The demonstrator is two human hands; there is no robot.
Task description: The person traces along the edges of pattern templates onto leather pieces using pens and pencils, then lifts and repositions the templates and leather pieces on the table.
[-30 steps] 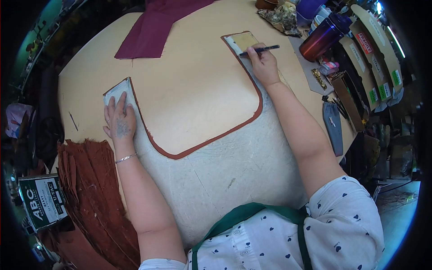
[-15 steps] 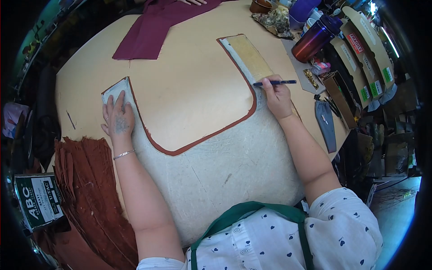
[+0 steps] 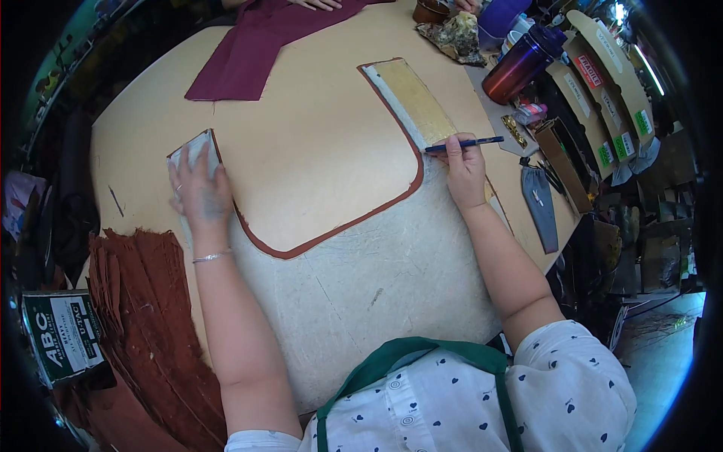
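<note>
A pale grey, scuffed pattern board (image 3: 361, 301) with a U-shaped cutout lies in front of me. Reddish-brown material (image 3: 301, 249) shows as a narrow border along the cutout. My left hand (image 3: 202, 188) rests on the board's left arm, fingers stretched out near its far end. In my right hand (image 3: 467, 169) a dark blue pen (image 3: 474, 142) is pinched, its tip at the inner edge of the board's right arm. A yellow strip (image 3: 413, 94) covers part of that right arm, just beyond the right hand.
Brown fabric pieces (image 3: 154, 301) lie at left beside an ABC can (image 3: 64, 335). Maroon fabric (image 3: 237, 64) is at the back, under another person's hand (image 3: 320, 4). A tumbler (image 3: 520, 68), file holders (image 3: 602, 98) and a grey pouch (image 3: 538, 207) stand or lie at right.
My right hand and the pen have moved slightly toward me along the inner edge. My left hand has shifted a little on the board. Another person's fingers now show at the top right.
</note>
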